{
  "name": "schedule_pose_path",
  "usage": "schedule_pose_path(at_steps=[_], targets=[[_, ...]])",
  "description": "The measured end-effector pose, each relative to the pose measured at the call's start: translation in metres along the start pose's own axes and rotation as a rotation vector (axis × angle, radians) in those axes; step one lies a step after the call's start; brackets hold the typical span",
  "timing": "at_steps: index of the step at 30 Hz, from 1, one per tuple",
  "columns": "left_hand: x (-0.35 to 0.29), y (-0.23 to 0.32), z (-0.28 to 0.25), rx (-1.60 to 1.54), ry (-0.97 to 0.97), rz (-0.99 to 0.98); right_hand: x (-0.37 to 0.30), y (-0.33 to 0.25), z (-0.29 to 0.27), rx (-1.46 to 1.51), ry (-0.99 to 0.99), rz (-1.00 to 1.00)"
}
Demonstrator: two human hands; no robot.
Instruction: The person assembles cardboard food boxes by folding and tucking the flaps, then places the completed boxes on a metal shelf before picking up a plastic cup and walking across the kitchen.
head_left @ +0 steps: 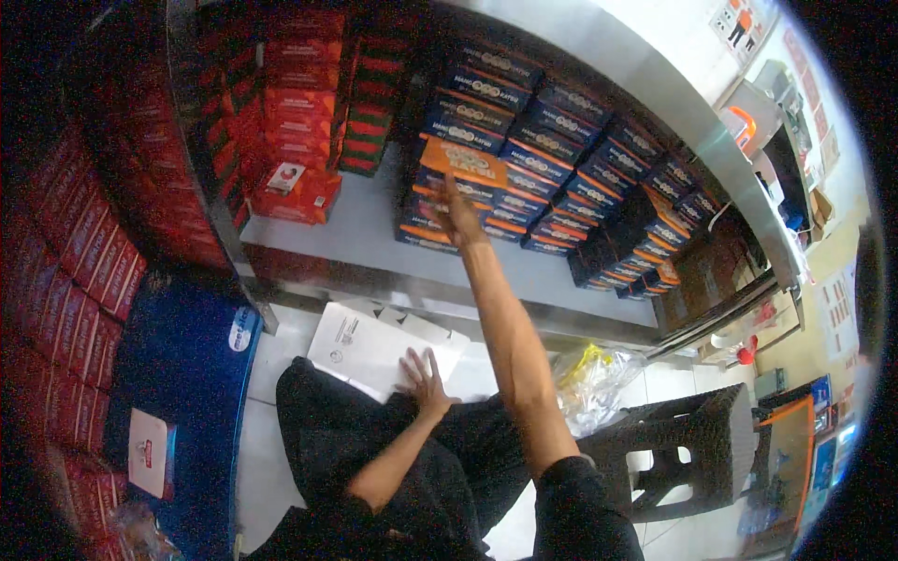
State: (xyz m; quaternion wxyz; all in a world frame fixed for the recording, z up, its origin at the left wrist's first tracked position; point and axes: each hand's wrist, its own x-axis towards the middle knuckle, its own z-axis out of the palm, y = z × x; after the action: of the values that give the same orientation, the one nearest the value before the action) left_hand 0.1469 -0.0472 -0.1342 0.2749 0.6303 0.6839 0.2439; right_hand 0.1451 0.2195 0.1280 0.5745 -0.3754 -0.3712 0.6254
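Note:
My right hand [458, 217] reaches up to the stacked boxes on the shelf. Its index finger stretches out against an orange-topped dark blue box [477, 166], while the other fingers curl in front of the stack. No firm grip on that box shows. Lower down, my left hand [427, 381] lies with fingers spread on the edge of a white carton [360, 348], which rests by my legs. Small dark print and cut flaps show on the carton.
A metal-edged shelf [365, 266] holds several stacks of dark blue boxes [538, 164] and red boxes [304, 122]. More red boxes [89, 309] line the left, beside a blue panel [192, 346]. Clear plastic bags [594, 388] and a dark woven-look stool [683, 449] stand at right.

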Motion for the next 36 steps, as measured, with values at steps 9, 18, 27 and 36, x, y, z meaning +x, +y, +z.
schedule_pose_path(at_steps=[9,18,27,36], targets=[[0.012,-0.053,0.010,0.180,0.006,0.002,-0.165,0.143,-0.136,-0.720,0.495,-0.297],[0.020,-0.113,0.017,-0.673,0.359,0.023,-0.177,0.267,-0.159,-0.589,-0.197,0.065],[0.030,0.019,-0.103,-0.277,0.346,0.510,-0.143,0.201,-0.300,-1.432,0.397,-0.015],[0.245,0.105,-0.205,-0.053,0.162,0.815,-0.223,0.056,-0.331,-1.355,-0.328,0.259]])
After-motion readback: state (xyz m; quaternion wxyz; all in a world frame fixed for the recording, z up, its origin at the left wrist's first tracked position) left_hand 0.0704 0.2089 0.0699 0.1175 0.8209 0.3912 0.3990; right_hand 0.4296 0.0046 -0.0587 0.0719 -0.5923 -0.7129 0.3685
